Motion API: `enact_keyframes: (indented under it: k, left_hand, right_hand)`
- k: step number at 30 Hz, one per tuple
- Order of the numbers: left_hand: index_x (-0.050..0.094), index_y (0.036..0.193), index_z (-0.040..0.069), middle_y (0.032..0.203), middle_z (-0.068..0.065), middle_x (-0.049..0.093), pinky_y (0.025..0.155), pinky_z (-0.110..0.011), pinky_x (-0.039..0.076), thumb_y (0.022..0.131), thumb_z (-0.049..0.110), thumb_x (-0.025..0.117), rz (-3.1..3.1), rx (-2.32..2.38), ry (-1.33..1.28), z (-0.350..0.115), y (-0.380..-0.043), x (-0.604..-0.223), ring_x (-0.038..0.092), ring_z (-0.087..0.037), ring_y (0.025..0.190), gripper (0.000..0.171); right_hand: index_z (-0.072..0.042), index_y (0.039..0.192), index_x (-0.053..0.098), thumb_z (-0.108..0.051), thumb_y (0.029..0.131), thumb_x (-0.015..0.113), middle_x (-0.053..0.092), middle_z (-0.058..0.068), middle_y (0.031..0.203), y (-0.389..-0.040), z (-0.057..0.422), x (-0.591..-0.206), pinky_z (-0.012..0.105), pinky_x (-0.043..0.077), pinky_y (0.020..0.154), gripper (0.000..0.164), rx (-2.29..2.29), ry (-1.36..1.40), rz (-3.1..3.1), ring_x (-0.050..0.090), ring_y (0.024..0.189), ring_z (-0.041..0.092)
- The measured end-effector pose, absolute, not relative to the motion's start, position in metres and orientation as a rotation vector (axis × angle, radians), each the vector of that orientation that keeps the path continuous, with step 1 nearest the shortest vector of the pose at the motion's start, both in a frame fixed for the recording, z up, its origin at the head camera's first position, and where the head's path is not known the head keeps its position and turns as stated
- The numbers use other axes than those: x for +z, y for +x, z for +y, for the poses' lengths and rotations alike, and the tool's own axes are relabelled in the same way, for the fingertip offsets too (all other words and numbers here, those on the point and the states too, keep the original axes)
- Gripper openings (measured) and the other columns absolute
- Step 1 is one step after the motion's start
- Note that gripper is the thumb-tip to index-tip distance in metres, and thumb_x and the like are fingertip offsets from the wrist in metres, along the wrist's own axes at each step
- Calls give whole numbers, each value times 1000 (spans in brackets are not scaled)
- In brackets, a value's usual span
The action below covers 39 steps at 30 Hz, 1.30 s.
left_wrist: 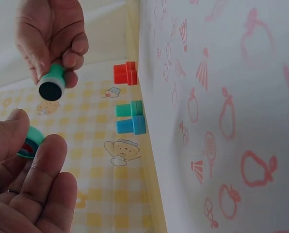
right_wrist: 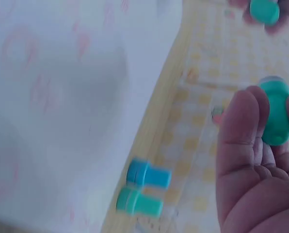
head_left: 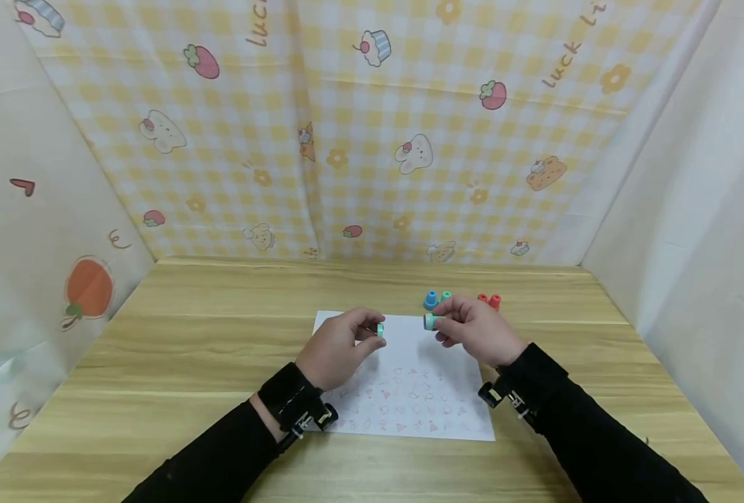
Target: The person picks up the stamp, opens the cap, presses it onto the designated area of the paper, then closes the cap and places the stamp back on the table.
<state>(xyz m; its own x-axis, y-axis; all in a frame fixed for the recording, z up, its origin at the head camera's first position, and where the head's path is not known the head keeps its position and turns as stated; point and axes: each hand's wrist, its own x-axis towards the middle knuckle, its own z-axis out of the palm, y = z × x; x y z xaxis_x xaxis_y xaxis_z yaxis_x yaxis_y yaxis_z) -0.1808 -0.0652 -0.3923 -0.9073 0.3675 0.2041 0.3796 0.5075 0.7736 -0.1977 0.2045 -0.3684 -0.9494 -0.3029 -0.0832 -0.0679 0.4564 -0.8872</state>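
Over a sheet of white paper (head_left: 409, 349), my left hand (head_left: 334, 353) pinches a small green cap (left_wrist: 35, 137) between thumb and fingers; something red shows inside it in the left wrist view. To its right and apart from it, my right hand (head_left: 481, 332) grips a green toy stamp (left_wrist: 53, 82) by its handle. The stamp's round dark face is uncovered and points toward the left hand. Rows of faint pink stamped prints (left_wrist: 227, 116), such as fruit, shuttlecocks and rackets, cover the paper's nearer part.
Behind the right hand stand a blue stamp (head_left: 431, 300) and another green stamp (right_wrist: 139, 202), with red stamps (head_left: 494, 302) further right. The wooden table (head_left: 208, 314) meets a yellow checked cloth (head_left: 346, 175) at the back and pale cloth at both sides.
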Motion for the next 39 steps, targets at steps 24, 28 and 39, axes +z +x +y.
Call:
enact_keyframes:
  k: [24,28,39]
  left_hand:
    - [71,118,17,110,5,78,87,-32,60,99,21,76,-2726,-1449,-756,-60,-177,-390,75,-6,97,20]
    - [71,119,16,110,5,78,86,-32,59,100,23,75,-2733,-1440,-758,-60,-177,-390,75,-6,97,20]
    - [72,117,18,105,7,78,83,-29,58,100,25,75,-2753,-1428,-747,-59,-177,-391,73,-6,96,19]
  right_hand:
    - [3,112,65,-8,102,68,74,15,92,-183,164,-376,28,61,78,16,-1546,-464,2354,73,88,29]
    - [3,112,65,-8,101,68,75,16,93,-183,163,-376,29,61,78,15,-1552,-461,2346,73,90,33]
    - [4,110,65,-7,101,68,74,12,91,-183,161,-376,28,61,77,15,-1557,-478,2332,71,85,20]
